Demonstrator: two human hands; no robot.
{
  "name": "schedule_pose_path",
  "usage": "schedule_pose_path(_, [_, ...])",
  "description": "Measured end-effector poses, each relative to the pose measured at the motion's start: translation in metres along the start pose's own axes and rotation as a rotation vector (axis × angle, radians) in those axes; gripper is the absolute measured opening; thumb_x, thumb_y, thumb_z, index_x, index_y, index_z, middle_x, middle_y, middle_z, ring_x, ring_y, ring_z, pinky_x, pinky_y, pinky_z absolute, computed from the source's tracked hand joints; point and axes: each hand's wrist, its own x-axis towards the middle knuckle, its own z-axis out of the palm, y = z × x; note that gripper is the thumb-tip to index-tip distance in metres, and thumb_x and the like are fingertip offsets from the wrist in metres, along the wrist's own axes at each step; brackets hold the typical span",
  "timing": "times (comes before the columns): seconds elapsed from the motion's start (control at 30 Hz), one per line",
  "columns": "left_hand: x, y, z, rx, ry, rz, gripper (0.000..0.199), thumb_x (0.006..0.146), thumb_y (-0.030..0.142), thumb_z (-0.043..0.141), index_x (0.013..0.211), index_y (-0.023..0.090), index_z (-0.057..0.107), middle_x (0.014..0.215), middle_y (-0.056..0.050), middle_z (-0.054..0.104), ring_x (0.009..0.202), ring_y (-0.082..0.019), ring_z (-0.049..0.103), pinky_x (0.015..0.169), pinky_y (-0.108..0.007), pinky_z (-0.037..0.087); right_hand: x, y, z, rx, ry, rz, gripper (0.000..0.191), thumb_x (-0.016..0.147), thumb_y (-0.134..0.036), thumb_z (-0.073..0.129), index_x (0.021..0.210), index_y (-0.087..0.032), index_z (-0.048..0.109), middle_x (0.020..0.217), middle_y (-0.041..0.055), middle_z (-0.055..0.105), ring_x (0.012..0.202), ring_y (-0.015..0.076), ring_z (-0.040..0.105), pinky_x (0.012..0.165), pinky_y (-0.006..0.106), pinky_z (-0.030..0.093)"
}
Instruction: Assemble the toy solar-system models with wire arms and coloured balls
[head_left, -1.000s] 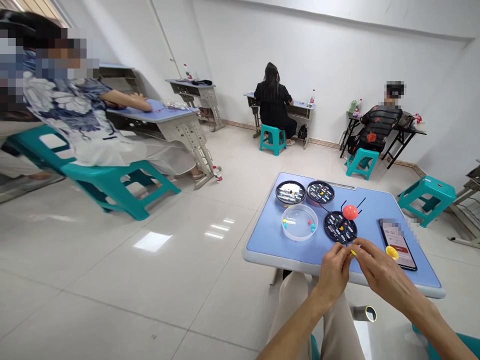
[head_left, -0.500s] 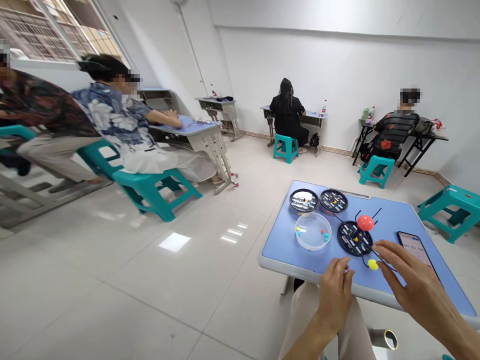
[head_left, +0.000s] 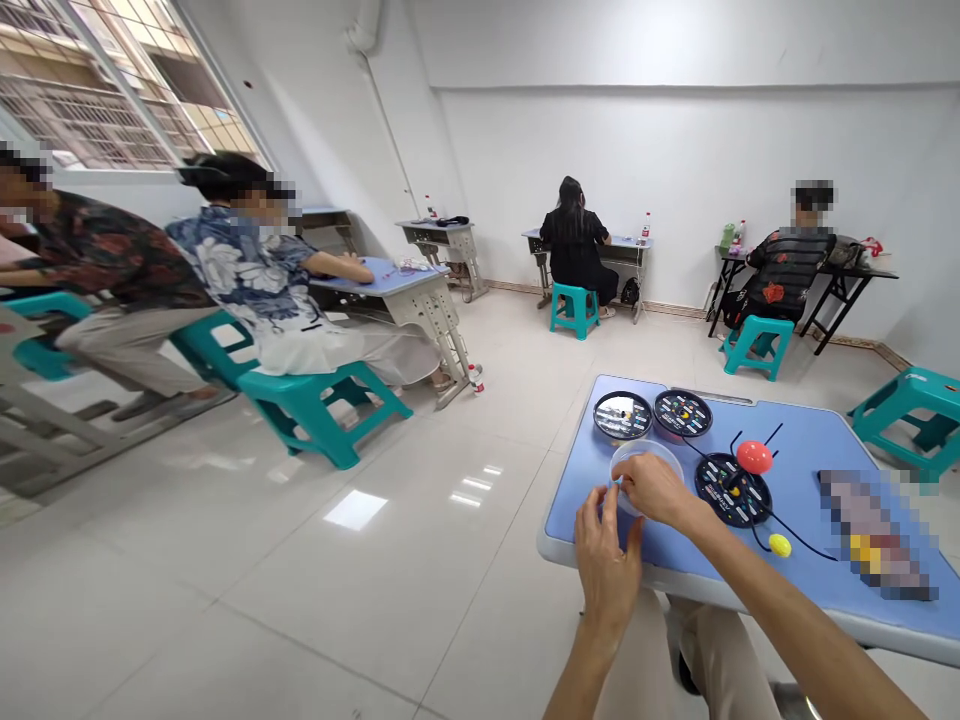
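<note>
Brought to the clear tub (head_left: pixel 670 458) since half a second ago, both hands are seen at lower right of the frame. The left hand (head_left: pixel 609 555) is held with thumb spread wide; the right hand (head_left: pixel 654 487) is narrowed beside a blue bead (head_left: pixel 618 482), any grip impossible to tell. To its right on the bench (head_left: pixel 817 440), a yellow ball (head_left: pixel 780 545) is seen, then a red ball (head_left: pixel 754 457) above a black disc (head_left: pixel 716 490). Beyond, other benches are occupied by two people (head_left: pixel 574 245) along the wall.
</note>
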Motion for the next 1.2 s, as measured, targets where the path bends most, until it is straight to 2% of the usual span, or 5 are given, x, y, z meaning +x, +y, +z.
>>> schedule_pose_path(0.47, [0.003, -0.003, 0.000, 0.056, -0.018, -0.005, 0.035, 0.093, 0.029, 0.051, 0.127, 0.021, 0.057, 0.115, -0.013, 0.062, 0.108, -0.029, 0.057, 0.092, -0.053, 0.047, -0.016, -0.005, -0.002, 0.099, 0.085, 0.076, 0.026, 0.085, -0.009, 0.047, 0.092, -0.012, 0.072, 0.095, 0.0152, 0.071, 0.090, 0.0243, 0.065, 0.075, 0.032, 0.045])
schedule_pose_path(0.53, [0.003, -0.002, -0.001, 0.060, -0.025, 0.003, 0.036, 0.094, 0.033, 0.052, 0.127, 0.020, 0.057, 0.116, -0.013, 0.061, 0.109, -0.029, 0.057, 0.092, -0.053, 0.048, -0.028, -0.003, -0.010, 0.321, 0.162, 0.066, 0.026, 0.089, -0.013, 0.045, 0.098, -0.014, 0.069, 0.093, 0.0112, 0.070, 0.085, 0.0207, 0.063, 0.075, 0.031, 0.046])
schedule_pose_path(0.7, [-0.001, -0.002, -0.004, 0.070, -0.055, -0.010, 0.037, 0.094, 0.037, 0.051, 0.126, 0.020, 0.057, 0.120, -0.013, 0.060, 0.114, -0.028, 0.055, 0.093, -0.051, 0.048, -0.063, 0.004, -0.021, 1.401, 0.160, -0.004, 0.025, 0.082, -0.036, 0.066, 0.100, -0.018, 0.068, 0.075, 0.0016, 0.065, 0.069, 0.0158, 0.060, 0.067, 0.032, 0.049])
schedule_pose_path(0.8, [-0.003, -0.002, -0.004, 0.085, -0.063, -0.020, 0.037, 0.094, 0.039, 0.051, 0.126, 0.021, 0.057, 0.121, -0.013, 0.060, 0.114, -0.029, 0.055, 0.093, -0.052, 0.049, -0.078, 0.006, -0.020, 1.622, 0.123, 0.004, 0.028, 0.078, -0.040, 0.074, 0.093, -0.017, 0.071, 0.080, 0.0036, 0.068, 0.070, 0.0147, 0.060, 0.068, 0.031, 0.049])
schedule_pose_path(1.2, [-0.003, -0.012, -0.001, 0.126, -0.018, 0.056, 0.035, 0.095, 0.039, 0.047, 0.122, 0.020, 0.058, 0.117, -0.014, 0.061, 0.110, -0.030, 0.059, 0.089, -0.052, 0.052, -0.094, -0.004, -0.025, 1.569, 0.173, 0.068, 0.034, 0.070, -0.046, 0.078, 0.086, -0.016, 0.072, 0.064, -0.0005, 0.063, 0.059, 0.0124, 0.055, 0.062, 0.029, 0.046])
